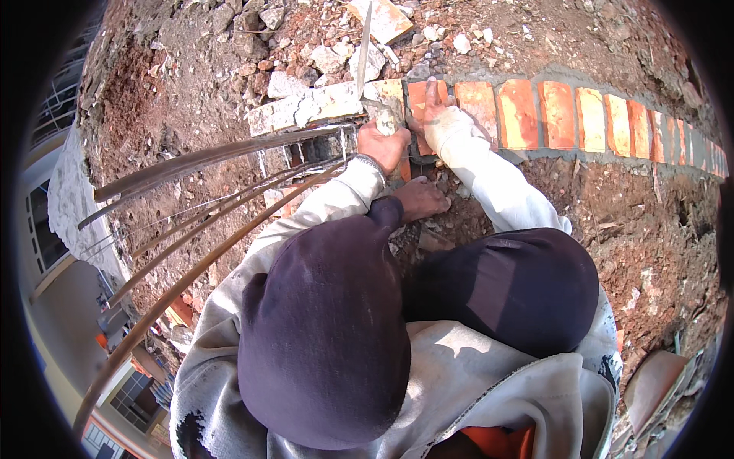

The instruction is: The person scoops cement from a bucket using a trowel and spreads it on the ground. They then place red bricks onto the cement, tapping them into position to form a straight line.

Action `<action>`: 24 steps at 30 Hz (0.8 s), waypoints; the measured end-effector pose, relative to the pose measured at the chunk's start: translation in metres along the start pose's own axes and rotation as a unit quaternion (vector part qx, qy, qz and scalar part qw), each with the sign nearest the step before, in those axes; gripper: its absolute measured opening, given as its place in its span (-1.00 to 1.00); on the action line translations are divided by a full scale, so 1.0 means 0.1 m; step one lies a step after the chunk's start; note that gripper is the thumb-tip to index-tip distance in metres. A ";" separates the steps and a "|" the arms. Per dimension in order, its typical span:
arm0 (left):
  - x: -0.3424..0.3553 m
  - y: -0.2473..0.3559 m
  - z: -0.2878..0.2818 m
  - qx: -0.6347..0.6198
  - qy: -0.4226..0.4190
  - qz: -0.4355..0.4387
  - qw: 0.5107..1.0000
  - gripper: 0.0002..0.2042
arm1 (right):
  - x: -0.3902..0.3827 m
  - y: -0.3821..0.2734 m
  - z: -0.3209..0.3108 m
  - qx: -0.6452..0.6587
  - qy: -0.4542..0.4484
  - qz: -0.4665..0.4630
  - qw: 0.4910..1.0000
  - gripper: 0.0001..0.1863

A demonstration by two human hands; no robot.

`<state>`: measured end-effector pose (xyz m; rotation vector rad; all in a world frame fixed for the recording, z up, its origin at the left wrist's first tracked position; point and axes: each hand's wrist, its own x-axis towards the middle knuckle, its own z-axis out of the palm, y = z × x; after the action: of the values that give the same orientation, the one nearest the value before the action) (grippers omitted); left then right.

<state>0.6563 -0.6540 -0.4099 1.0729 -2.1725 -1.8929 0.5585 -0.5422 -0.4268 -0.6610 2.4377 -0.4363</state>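
My left hand (384, 145) is closed round the handle of a trowel (365, 50). Its narrow blade, seen nearly edge-on, points away from me over the brick row. Pale mortar coats the part by my fingers. My right hand (440, 122) grips an orange brick (417, 95), with one finger stretched towards its far edge and others bent over its face. To the right of it runs a curved row of bricks (518, 115) set in grey mortar. On the left, a whitish, mortar-smeared brick course (306, 107) meets the row.
Long rusty steel bars (206, 164) stick out on the left, close to my left forearm. Rubble (329, 57) and a loose brick (382, 19) lie beyond the row. A bare foot (420, 200) rests just below my hands. Reddish soil (612, 206) slopes at the right.
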 end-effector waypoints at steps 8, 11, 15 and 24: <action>0.06 0.20 0.02 0.108 -0.064 0.093 0.988 -0.79 | -0.11 0.15 -0.37 0.013 0.055 -0.061 0.997 -0.37; 0.04 0.43 0.11 0.246 -0.142 0.110 0.953 -0.47 | -0.44 0.07 -0.43 0.391 0.045 -0.148 0.907 -0.38; 0.09 0.36 0.13 0.146 -0.203 0.124 0.960 -0.60 | -0.33 0.50 -0.40 0.500 0.100 -0.067 0.858 -0.58; -0.05 -0.14 -0.07 0.493 -0.267 0.104 0.821 -0.52 | -0.49 0.77 -0.48 0.244 0.369 -0.205 0.873 -0.71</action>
<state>0.6699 -0.6577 -0.4189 0.2481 -3.5545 -0.9440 0.5370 -0.4448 -0.4016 -0.8907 2.6505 -1.6817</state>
